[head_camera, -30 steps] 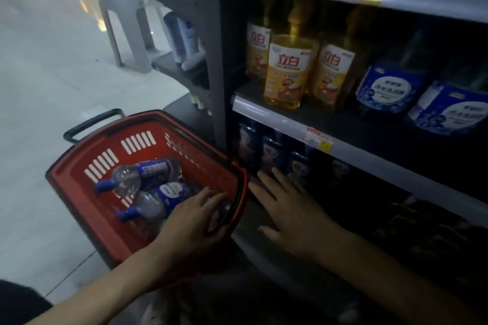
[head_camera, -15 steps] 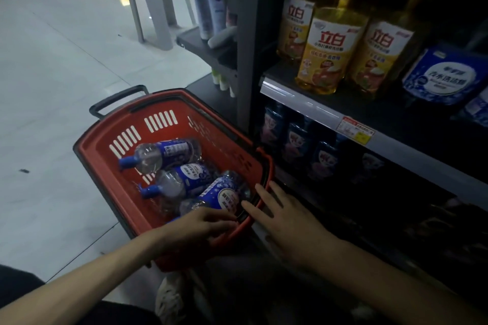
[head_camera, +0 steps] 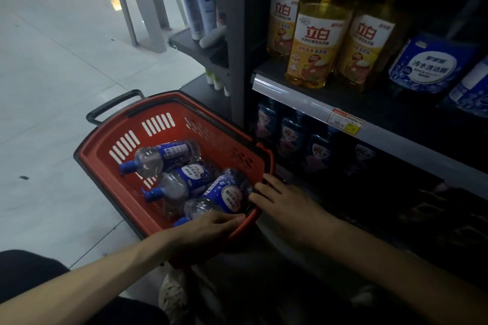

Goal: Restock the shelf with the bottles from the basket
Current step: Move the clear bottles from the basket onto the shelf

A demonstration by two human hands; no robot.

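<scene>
A red basket (head_camera: pixel 105 155) stands on the floor against the shelf unit. Three clear bottles with blue labels and blue caps lie in it: a far bottle (head_camera: pixel 163 155), a middle bottle (head_camera: pixel 184 182) and the nearest bottle (head_camera: pixel 221 198). My left hand (head_camera: pixel 208 235) lies on the basket's near rim with straight fingers reaching just under the nearest bottle. My right hand (head_camera: pixel 285 200) has spread fingers, with fingertips at the basket's right rim beside that bottle's base. Neither hand grips a bottle. The dim bottom shelf (head_camera: pixel 343 192) holds dark blue bottles (head_camera: pixel 293 134).
The upper shelf carries yellow detergent bottles (head_camera: pixel 314 42) and blue refill pouches (head_camera: pixel 427 63); a price tag (head_camera: pixel 346 121) sits on its edge. A grey stool (head_camera: pixel 148 2) stands on the tiled floor behind. Tubes stand on the end rack (head_camera: pixel 200 16).
My left hand has drawn back from the bottles to the basket's near rim. My right hand has shifted left from the bottom shelf to the basket's right rim. The view has tilted down.
</scene>
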